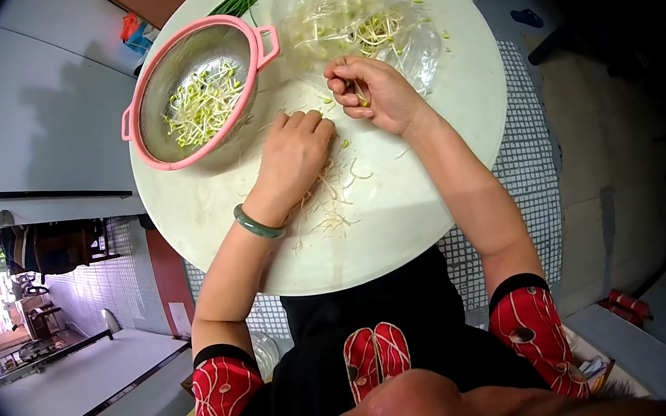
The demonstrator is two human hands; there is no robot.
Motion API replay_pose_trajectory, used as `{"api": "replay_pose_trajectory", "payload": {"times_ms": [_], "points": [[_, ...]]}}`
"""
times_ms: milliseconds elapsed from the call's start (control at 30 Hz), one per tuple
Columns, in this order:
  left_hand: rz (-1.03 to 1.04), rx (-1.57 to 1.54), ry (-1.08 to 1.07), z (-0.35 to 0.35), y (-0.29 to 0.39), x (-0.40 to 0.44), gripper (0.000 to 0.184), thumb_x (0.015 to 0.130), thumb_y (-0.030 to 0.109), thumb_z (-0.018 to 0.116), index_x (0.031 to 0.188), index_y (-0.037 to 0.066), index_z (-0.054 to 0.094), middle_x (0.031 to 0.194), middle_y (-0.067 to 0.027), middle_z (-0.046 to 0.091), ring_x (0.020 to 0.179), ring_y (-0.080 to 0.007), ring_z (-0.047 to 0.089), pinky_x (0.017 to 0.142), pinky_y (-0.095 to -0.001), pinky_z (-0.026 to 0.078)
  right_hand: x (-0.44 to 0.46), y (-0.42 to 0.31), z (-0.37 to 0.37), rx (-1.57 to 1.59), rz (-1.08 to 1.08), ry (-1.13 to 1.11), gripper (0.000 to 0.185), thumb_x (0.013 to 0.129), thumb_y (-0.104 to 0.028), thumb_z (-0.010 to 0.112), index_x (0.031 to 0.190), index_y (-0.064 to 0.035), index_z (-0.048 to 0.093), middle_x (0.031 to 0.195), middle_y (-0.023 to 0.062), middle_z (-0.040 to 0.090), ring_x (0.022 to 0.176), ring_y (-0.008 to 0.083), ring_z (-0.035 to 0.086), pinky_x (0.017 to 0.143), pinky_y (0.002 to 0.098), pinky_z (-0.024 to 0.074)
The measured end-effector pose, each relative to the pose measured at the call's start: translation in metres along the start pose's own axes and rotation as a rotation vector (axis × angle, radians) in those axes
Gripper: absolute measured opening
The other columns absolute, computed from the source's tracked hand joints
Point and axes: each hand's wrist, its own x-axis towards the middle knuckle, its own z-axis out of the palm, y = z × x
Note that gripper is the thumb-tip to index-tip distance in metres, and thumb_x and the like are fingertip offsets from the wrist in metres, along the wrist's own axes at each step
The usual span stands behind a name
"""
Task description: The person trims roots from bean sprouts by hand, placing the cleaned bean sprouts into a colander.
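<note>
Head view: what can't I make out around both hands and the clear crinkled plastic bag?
Left hand, head view: fingertips and anything beneath them, hidden behind its knuckles.
Right hand, head view: the full contents of its grip, partly covered by curled fingers.
Clear crinkled plastic bag, head view: exact contents, masked by glare and folds.

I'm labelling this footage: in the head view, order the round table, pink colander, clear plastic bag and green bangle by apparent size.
1. Round table
2. Pink colander and clear plastic bag: too alike to rank
3. Green bangle
</note>
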Motion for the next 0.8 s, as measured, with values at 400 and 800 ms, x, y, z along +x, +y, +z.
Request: {"api": "replay_pose_trajectory", "payload": {"times_ms": [400,800], "points": [[0.021,-0.308,0.023,-0.009,0.007,0.006,0.011,0.079,0.010,0.070,0.089,0.007,0.065,0.079,-0.0076,0.060,0.074,-0.0269,0.058,0.067,-0.0373,0.045,-0.001,0.001,0.001,-0.039,0.009,0.016,0.013,0.094,-0.018,0.058,0.094,-0.0050,0.058,0.078,-0.0009,0.052,0.061,0.0047,0.040,0.043,0.0174,0.0303],[-0.109,-0.347,0.017,0.002,0.005,0.001,0.011,0.084,0.010,0.067,0.092,0.004,0.064,0.083,-0.0081,0.061,0.075,-0.0244,0.059,0.070,-0.0364,0.048,0.001,0.002,0.003,-0.106,0.030,0.075,0.012,0.093,-0.018,0.060,0.092,-0.0061,0.059,0.076,-0.0018,0.052,0.059,0.0036,0.040,0.043,0.0164,0.0304]]}}
